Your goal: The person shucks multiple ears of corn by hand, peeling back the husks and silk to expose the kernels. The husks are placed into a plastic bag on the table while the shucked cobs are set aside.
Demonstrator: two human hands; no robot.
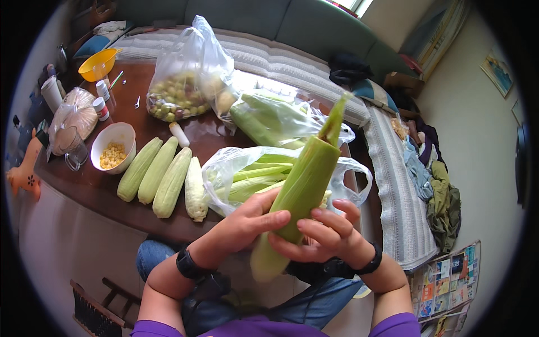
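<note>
An ear of corn in its green husk (309, 177) is tilted up between my hands, above the table's front edge. My left hand (259, 217) grips its left side, thumb across the husk. From the right, the fingers of my right hand (326, 234) wrap around it. Behind my hands lies an open plastic bag (217, 168) with loose green husks (261, 177). To its left rest three ears in pale green husk (172, 183) and a barer whitish ear (196, 189), side by side. A white bowl (97, 143) holds yellow corn kernels (113, 156).
Farther back on the brown table (126, 101) stand a bag of round green fruit (179, 97) and a bag of unhusked corn (269, 118). A glass mug (76, 147), pill bottles (101, 107) and a yellow strainer (97, 65) are at left. A wooden chair (99, 307) is lower left.
</note>
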